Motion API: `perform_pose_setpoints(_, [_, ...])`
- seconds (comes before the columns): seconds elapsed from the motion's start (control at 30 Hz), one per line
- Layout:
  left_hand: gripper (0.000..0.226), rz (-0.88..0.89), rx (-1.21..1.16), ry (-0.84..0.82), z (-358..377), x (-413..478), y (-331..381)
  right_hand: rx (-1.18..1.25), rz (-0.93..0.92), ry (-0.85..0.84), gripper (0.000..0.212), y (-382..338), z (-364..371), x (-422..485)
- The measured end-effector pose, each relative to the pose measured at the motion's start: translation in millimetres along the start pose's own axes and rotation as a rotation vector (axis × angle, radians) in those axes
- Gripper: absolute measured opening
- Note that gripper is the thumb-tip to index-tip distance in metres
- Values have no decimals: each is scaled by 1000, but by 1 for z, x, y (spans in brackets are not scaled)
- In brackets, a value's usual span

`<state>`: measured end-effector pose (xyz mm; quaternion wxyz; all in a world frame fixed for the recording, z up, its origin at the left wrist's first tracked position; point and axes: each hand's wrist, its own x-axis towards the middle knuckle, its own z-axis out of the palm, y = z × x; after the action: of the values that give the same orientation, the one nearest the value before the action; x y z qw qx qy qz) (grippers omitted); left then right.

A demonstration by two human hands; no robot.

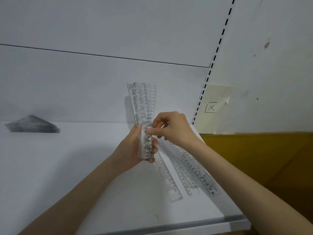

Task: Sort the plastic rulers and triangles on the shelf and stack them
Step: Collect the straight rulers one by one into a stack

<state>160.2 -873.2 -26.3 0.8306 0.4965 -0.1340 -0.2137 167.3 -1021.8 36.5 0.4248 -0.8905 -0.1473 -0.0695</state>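
Observation:
My left hand (135, 148) grips the lower end of a fanned bunch of clear plastic rulers (144, 102) that stands upright above the white shelf (67, 167). My right hand (174, 128) pinches the bunch at its middle with thumb and fingertips. Several more clear rulers (191, 173) lie slanted on the shelf under my right wrist, partly hidden by it. A stack of clear plastic triangles (32, 125) sits at the far left against the back wall.
The shelf's front edge (186, 224) runs along the bottom right. A slotted upright (210, 73) bounds the shelf on the right. Beyond it are a yellow note marked X (211, 107) and brown cardboard (262, 158).

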Motion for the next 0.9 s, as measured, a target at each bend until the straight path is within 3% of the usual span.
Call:
perform_pose_setpoints(0.17, [31, 82, -3, -39, -1, 0, 0, -72, -58, -63, 20, 8, -13, 0])
perform_pose_setpoints(0.33, [27, 132, -15, 19, -4, 0, -1, -361, 110, -144, 12, 46, -34, -11])
perform_pose_setpoints(0.5, [29, 139, 12, 25, -4, 0, -4, -683, 387, -260, 48, 74, -53, -26])
perform_pose_setpoints(0.73, [19, 138, 19, -3, -7, 1, -9, -453, 464, -306, 17, 85, -66, -37])
perform_pose_setpoints(0.9, [26, 144, 23, 25, -7, 2, -8, -233, 474, -289, 3, 92, -81, -40])
